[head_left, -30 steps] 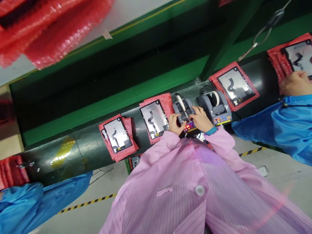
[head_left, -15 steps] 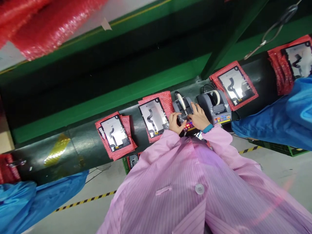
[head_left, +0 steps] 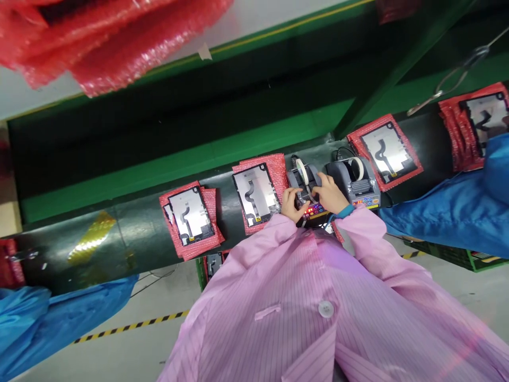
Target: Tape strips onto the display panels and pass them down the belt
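A grey automatic tape dispenser (head_left: 312, 187) with a lit red display stands at the bench edge in front of me. Its white tape roll (head_left: 301, 172) sits upright at the back. My left hand (head_left: 291, 206) grips the dispenser's left front side, with fingers and thumb curved about it. From the right, my right hand (head_left: 331, 195) grips its housing, fingers over the side and thumb near the tape outlet. Any strip of tape at the fingertips is too small to make out.
A second tape dispenser (head_left: 354, 180) stands close on the right. Flat silver-and-black panels (head_left: 256, 195) lie on red bubble-wrap bags (head_left: 280, 165) along the dark bench (head_left: 141, 223). A metal hook (head_left: 425, 101) hangs at upper right. Blue sleeves (head_left: 449, 204) of other people reach in at both sides.
The view has shifted slightly, so the bench items appear a little lower and to the right. Both hands stay at the same tape dispenser, with small finger movements.
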Available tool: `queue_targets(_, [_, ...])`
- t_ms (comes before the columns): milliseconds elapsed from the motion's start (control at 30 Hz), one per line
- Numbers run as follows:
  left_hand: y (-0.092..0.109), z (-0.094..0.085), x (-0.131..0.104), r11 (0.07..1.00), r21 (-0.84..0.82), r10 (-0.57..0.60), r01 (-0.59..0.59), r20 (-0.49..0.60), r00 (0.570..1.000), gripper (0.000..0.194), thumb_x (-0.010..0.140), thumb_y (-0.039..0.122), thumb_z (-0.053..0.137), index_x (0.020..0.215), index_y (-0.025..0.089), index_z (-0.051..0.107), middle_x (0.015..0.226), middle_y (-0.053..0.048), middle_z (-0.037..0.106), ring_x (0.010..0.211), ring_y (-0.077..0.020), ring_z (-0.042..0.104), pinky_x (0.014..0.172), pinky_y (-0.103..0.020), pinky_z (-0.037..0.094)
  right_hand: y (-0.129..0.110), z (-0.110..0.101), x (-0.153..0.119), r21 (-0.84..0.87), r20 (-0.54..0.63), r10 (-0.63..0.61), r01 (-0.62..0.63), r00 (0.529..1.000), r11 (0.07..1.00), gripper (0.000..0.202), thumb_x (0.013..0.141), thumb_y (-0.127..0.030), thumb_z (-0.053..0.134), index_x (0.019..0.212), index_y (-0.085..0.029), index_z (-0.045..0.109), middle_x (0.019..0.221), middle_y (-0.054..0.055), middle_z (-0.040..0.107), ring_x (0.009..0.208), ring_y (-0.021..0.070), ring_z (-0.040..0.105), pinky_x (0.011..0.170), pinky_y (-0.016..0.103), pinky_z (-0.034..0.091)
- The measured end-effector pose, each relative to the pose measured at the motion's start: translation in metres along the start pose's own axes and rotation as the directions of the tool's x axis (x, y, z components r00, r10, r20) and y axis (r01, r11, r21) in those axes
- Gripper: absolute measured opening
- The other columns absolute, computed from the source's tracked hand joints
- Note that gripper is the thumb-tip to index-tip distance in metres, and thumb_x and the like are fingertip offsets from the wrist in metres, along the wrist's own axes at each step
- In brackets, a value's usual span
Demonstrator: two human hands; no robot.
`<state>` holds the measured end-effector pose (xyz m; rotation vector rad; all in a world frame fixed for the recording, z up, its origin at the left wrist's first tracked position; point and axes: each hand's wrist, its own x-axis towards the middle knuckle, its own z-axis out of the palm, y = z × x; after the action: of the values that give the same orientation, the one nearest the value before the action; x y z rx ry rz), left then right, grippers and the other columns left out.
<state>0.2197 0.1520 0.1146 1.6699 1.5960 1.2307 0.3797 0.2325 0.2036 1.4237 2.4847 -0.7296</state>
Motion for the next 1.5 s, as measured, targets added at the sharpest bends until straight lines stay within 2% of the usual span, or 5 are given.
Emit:
queue_targets(267, [-0.005, -0.002, -0.004, 0.999, -0.013, -0.034, 0.035, 0.049, 0.998, 0.048, 0.09, 0.048, 0.062, 0.126, 0.018, 0.054, 0.117, -0.012, 0.054, 0.116, -0.0255, 0.056, 0.102, -0.044, 0.049, 0.013, 0.008, -0.008, -0.013, -0.008, -0.179, 0.179, 0.984, 0.984, 0.032, 0.085, -0.006, 0.045, 0.094, -0.011, 0.075, 0.159, 0.014, 0.032, 0.148, 0.0363, 0.025, 0.123, 0.052, 0.028])
queue_targets(567, [-0.005, -0.004, -0.005, 0.999, -0.012, -0.033, 0.034, 0.049, 0.998, 0.05, 0.092, 0.055, 0.059, 0.126, 0.018, 0.055, 0.117, -0.012, 0.055, 0.114, -0.0255, 0.057, 0.104, -0.045, 0.049, 0.002, 0.012, -0.008, -0.09, 0.048, -0.102, 0.105, 0.994, 0.99, 0.036, 0.089, -0.011, 0.045, 0.109, -0.011, 0.075, 0.157, 0.014, 0.039, 0.149, 0.0409, 0.021, 0.117, 0.056, 0.033])
queue_targets(933, [-0.005, -0.003, -0.007, 0.998, -0.021, -0.061, 0.062, 0.044, 0.997, 0.055, 0.091, 0.062, 0.056, 0.126, 0.019, 0.058, 0.117, -0.013, 0.057, 0.115, -0.0263, 0.058, 0.103, -0.045, 0.049, -0.011, 0.0, 0.003, -0.089, 0.127, -0.043, 0.054, 0.991, 0.995, 0.04, 0.093, -0.024, 0.045, 0.114, -0.009, 0.075, 0.15, 0.015, 0.046, 0.146, 0.0477, 0.018, 0.12, 0.066, 0.013])
queue_targets(1167, [-0.026, 0.004, -0.011, 0.996, -0.027, -0.083, 0.083, 0.013, 0.996, 0.046, 0.089, 0.051, 0.062, 0.123, 0.02, 0.061, 0.117, -0.012, 0.059, 0.114, -0.0287, 0.061, 0.101, -0.048, 0.051, 0.0, -0.013, 0.007, -0.036, 0.19, -0.046, 0.054, 0.981, 0.998, 0.031, 0.087, -0.024, 0.054, 0.101, -0.02, 0.08, 0.152, 0.006, 0.05, 0.143, 0.0417, 0.036, 0.117, 0.063, 0.03])
queue_targets(1500, [-0.04, 0.004, -0.01, 0.996, -0.015, -0.084, 0.084, 0.042, 0.996, 0.046, 0.083, 0.05, 0.068, 0.119, 0.021, 0.064, 0.115, -0.012, 0.062, 0.114, -0.031, 0.062, 0.1, -0.05, 0.052, -0.011, 0.001, 0.0, -0.034, 0.118, -0.002, 0.006, 0.993, 0.999, 0.039, 0.085, -0.033, 0.058, 0.112, -0.013, 0.077, 0.149, 0.015, 0.049, 0.148, 0.0471, 0.025, 0.121, 0.072, 0.007])
